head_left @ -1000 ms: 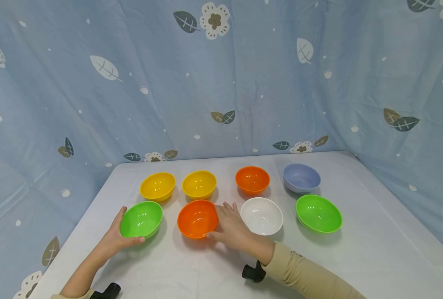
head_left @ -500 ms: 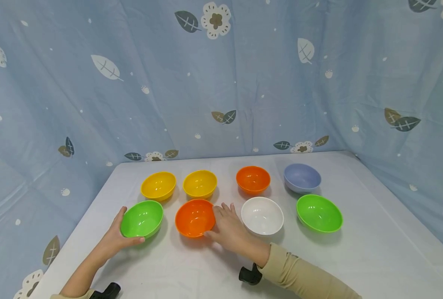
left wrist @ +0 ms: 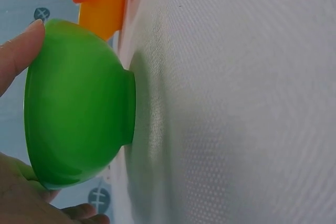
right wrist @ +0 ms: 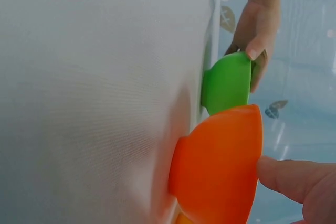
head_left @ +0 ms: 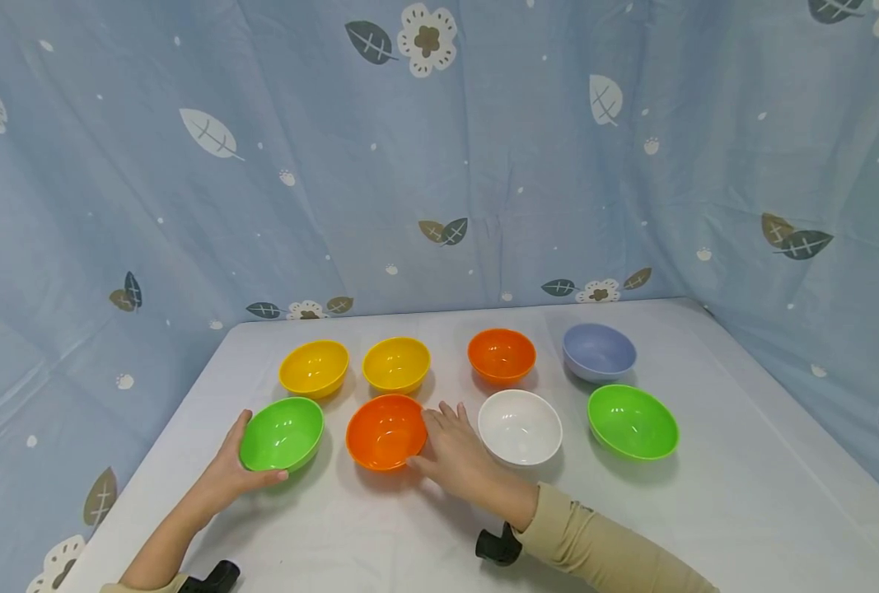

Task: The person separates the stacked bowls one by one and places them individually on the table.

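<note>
No readable text, label, brand or number shows anywhere.

Left hand (head_left: 233, 468) curled, fingers and thumb spread in a cupping grip, right hand (head_left: 457, 452) flat, fingers extended.

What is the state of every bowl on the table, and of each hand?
Left green bowl: upright, empty, held by left hand.
Front orange bowl: upright, empty, right hand touching its side.
White bowl: upright, empty, untouched.
Right green bowl: upright, empty, untouched.
Two yellow bowls: upright, empty.
Back orange bowl: upright, empty.
Blue bowl: upright, empty.
</note>
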`<state>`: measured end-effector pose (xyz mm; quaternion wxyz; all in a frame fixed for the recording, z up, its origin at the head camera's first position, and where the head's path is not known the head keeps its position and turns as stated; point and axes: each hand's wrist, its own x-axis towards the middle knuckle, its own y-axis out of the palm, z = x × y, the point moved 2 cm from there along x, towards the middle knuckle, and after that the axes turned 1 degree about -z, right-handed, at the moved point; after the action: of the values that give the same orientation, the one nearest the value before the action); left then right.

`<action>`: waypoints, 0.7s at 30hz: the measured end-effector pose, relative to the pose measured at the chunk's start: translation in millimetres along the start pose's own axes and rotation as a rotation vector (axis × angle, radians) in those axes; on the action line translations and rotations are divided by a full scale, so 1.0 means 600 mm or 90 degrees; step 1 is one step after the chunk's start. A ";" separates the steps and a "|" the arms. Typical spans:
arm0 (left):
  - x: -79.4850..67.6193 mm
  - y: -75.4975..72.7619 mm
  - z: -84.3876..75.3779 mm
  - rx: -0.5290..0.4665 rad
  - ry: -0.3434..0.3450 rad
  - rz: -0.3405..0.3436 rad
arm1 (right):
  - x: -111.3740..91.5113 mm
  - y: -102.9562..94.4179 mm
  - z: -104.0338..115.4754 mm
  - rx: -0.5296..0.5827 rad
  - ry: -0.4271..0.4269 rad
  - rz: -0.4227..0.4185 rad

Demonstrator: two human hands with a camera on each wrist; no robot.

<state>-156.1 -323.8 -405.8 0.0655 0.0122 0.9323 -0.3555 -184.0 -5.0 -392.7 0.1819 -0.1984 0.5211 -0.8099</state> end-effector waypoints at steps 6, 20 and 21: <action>-0.002 -0.002 -0.004 0.013 -0.009 0.003 | -0.009 -0.016 -0.003 0.023 0.006 -0.021; -0.020 -0.010 -0.027 0.154 0.141 -0.087 | -0.086 -0.111 -0.116 0.028 -0.034 -0.111; -0.022 -0.011 -0.028 0.165 0.150 -0.095 | -0.095 -0.117 -0.128 0.015 -0.033 -0.120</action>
<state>-145.5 -317.3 -387.6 -0.0732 -0.0071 0.8783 -0.4724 -180.8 110.1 -365.0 0.1203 -0.2655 0.4857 -0.8241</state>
